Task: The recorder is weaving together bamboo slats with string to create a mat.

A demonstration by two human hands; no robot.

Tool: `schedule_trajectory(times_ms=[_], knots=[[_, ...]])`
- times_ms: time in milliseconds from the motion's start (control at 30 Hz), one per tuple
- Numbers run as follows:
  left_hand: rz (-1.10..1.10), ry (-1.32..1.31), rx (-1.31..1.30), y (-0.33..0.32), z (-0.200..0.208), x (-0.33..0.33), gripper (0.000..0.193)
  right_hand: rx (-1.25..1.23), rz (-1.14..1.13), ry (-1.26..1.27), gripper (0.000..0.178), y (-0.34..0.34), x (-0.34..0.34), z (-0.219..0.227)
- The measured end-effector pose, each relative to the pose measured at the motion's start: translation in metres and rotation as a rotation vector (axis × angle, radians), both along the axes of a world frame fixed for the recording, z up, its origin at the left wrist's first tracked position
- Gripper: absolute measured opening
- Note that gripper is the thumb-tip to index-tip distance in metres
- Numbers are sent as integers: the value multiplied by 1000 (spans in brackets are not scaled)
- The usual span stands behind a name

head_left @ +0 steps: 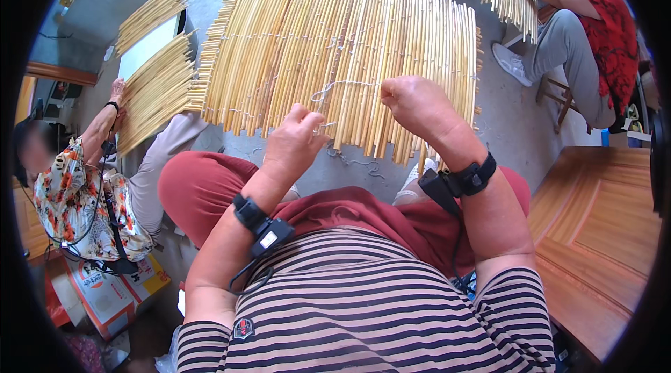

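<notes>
A wide mat of straw-coloured reed stalks [293, 37], bound by rows of thin string, lies in front of my knees. My right hand [419, 104] is closed in a fist above the mat's near right part. From it a white string [342, 83] runs left and curls into a small loop over the stalks. At the mat's near edge my left hand [297, 137] is closed, thumb and fingers pinching a bit of white string by the stalk ends. Each of my wrists wears a black strap with a small device.
Loose string [367, 163] trails on the grey floor under the near edge. On the left a person [91, 198] handles another reed mat [157, 90]; on the right a person in red [594, 30] works at a third. A wooden panel [601, 226] and a cardboard box [105, 296] flank me.
</notes>
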State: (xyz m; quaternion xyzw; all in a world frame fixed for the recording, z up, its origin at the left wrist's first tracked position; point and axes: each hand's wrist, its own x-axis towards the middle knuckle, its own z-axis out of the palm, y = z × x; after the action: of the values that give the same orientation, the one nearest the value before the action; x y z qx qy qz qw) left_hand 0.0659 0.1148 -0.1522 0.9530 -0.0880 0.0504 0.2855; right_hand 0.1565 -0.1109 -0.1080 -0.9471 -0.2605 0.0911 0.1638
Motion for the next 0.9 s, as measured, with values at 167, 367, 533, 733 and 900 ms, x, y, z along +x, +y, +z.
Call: schedule_trajectory(times_ms=[167, 367, 533, 733, 900], knots=[[-66, 38, 304, -4, -5, 17, 10, 621, -300, 283, 13, -8, 11, 31], [-154, 197, 90, 13, 43, 58, 3, 1516, -352, -374, 14, -54, 44, 52], [51, -416, -624, -24, 79, 50, 15, 1398, -401, -304, 14, -60, 45, 54], [-57, 1049, -482, 21, 30, -11, 26, 1236, -352, 104, 7, -23, 15, 39], [220, 1222, -1113, 6, -53, -39, 40, 588, -68, 98, 8, 2, -13, 32]])
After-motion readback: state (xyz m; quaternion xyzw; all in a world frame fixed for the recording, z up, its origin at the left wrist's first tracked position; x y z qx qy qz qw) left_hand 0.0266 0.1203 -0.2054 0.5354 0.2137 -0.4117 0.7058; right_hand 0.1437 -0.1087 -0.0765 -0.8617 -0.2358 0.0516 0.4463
